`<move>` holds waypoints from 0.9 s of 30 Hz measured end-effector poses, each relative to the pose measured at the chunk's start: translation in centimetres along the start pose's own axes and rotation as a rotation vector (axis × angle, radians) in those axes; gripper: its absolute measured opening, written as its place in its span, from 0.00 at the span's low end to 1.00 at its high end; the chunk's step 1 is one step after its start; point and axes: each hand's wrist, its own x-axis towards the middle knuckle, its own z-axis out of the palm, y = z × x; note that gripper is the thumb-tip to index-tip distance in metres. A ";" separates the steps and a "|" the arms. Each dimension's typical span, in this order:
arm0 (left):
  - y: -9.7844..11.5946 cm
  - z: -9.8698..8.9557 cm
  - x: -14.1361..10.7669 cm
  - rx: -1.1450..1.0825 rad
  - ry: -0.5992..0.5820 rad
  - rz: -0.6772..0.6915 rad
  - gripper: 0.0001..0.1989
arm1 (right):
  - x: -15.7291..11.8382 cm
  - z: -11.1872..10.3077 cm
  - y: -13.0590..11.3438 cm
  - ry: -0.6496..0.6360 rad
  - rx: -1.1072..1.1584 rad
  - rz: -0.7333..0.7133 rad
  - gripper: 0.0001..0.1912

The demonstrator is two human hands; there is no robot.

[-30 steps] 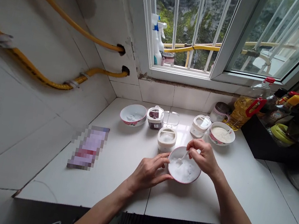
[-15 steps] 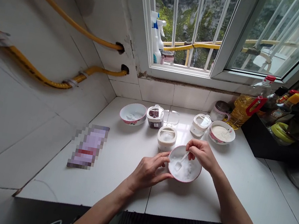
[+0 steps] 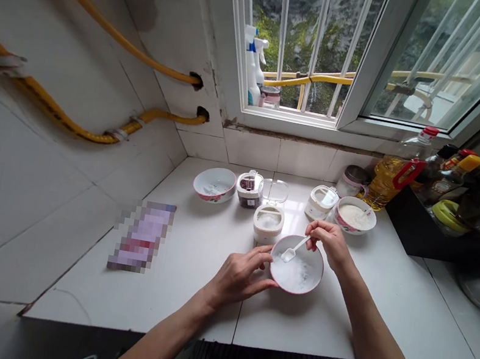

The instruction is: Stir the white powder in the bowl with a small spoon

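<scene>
Left grip [image 3: 242,273] holds round, pink-rimmed white bowl [image 3: 316,267] | right grip [image 3: 325,241] pinches white plastic spoon [image 3: 290,253] over bowl | low strokes seem safest

Near the front of the counter [image 3: 166,309], a bowl [image 3: 316,267] with powder [image 3: 296,274] in it; at its left rim, the left hand [image 3: 244,272]; by its back-right rim, the right hand [image 3: 329,243] with a spoon [image 3: 295,250] reaching into the bowl. Just behind, to the left, a tub [image 3: 265,236]. Farther back, left to right: second bowl [image 3: 212,199], second tub [image 3: 248,200], third tub [image 3: 319,210], third bowl [image 3: 352,230]. Behind these, right, a jar [image 3: 353,185] beside a bottle [image 3: 391,180].
</scene>
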 end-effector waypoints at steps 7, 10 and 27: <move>-0.1 0.1 0.0 0.027 0.022 0.005 0.17 | -0.1 1.1 0.7 0.186 -0.008 -0.267 0.08; -0.1 0.2 -0.1 0.029 0.021 -0.006 0.18 | -0.5 1.9 1.0 0.227 -0.193 -0.455 0.07; 0.3 -0.1 0.2 0.028 0.024 0.007 0.16 | -1.2 0.4 0.4 0.070 -0.724 -0.576 0.09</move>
